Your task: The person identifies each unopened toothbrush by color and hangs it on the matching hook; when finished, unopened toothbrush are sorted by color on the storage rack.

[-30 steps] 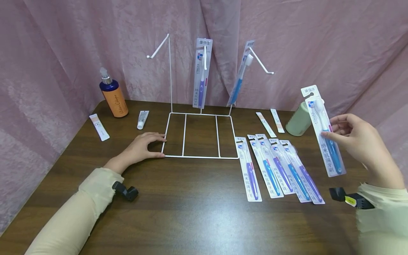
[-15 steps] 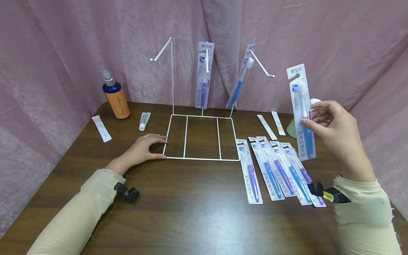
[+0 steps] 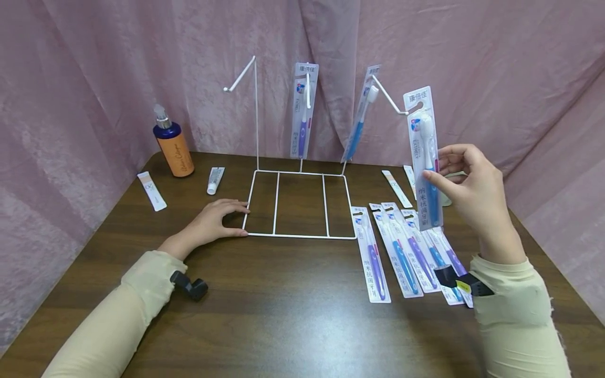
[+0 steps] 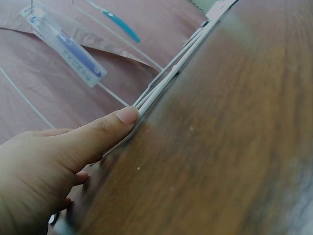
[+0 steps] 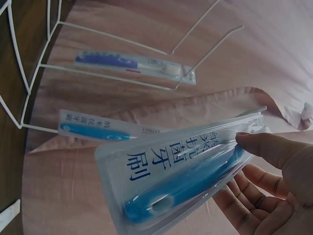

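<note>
In the head view my right hand (image 3: 472, 197) pinches a packaged blue toothbrush (image 3: 429, 168) between thumb and fingers, upright above the table. The slotted top of its card is right at the tip of the rack's right hook (image 3: 389, 95). My left hand (image 3: 212, 221) rests at the left front corner of the white wire rack (image 3: 293, 235), thumb and fingers spread and touching the wire. A packaged purple toothbrush (image 3: 303, 113) hangs on the middle hook, and another packaged blue toothbrush (image 3: 359, 118) hangs on the right one. Nothing hangs on the left hook (image 3: 240, 73).
Several packaged toothbrushes (image 3: 371, 257) lie right of the rack. Behind them are small paper sachets (image 3: 396, 188) and a green container, mostly hidden by the right hand. A pump bottle (image 3: 175, 149), a small tube (image 3: 215, 180) and another sachet (image 3: 152, 191) stand or lie at left.
My right hand has moved left and slightly up with the packaged blue toothbrush, bringing its card to the right hook's tip. My left hand stays at the rack's corner.
</note>
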`<state>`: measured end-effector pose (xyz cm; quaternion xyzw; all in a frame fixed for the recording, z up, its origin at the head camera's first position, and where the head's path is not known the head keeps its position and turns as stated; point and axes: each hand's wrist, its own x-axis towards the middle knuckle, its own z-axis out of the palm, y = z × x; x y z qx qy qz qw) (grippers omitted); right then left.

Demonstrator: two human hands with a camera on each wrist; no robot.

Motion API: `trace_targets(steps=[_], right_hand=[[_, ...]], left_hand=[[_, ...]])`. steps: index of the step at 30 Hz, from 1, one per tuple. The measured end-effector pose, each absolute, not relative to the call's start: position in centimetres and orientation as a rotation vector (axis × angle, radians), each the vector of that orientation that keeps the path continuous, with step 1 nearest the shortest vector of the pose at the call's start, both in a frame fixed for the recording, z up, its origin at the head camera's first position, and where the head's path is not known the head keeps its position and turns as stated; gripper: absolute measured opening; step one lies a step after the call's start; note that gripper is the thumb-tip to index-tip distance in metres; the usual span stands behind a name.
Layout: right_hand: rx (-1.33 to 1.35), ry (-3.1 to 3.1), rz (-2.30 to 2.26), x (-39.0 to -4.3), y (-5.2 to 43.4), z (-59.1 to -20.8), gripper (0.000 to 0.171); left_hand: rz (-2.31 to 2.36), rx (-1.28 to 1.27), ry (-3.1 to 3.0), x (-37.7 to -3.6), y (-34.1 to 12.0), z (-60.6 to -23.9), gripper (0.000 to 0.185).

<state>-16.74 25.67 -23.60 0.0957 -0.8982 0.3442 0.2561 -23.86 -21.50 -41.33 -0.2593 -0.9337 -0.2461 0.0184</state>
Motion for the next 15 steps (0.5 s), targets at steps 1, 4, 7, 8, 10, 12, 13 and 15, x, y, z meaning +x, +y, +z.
trace_targets(steps=[1,4,7,8,10,12,13,15], right_hand=[[0.257,-2.44,0.924,-16.8,25.6,-23.6,0.042],[0.272,-2.435,0.933,-16.9,25.3,-23.7,0.042],[0.298,-2.429,0.937,-17.0,25.0,-23.9,0.042],[0.31,-2.429,0.941,-17.1,24.9,-24.0,0.042],[0.332,-2.429,0.944,-17.2,24.6,-24.2,0.042],[0.353,-2.426,0.949,-17.3,24.3,-24.5,0.042],[0.36,-2.424,0.95,-17.3,24.2,-24.6,0.042],[0.368,-2.422,0.964,-17.5,23.9,-24.9,0.041]], left_hand=[[-0.767,-0.803,-2.903,-23.9,-21.5,-41.3,0.06],[-0.773,-0.803,-2.912,-23.9,-21.5,-41.2,0.06],[-0.778,-0.802,-2.917,-23.9,-21.5,-41.2,0.06],[-0.777,-0.802,-2.919,-23.9,-21.6,-41.2,0.061],[-0.776,-0.801,-2.921,-23.9,-21.6,-41.2,0.061],[-0.773,-0.8,-2.921,-23.9,-21.6,-41.2,0.061],[-0.772,-0.8,-2.92,-23.9,-21.6,-41.3,0.061],[-0.77,-0.798,-2.915,-23.9,-21.6,-41.4,0.061]])
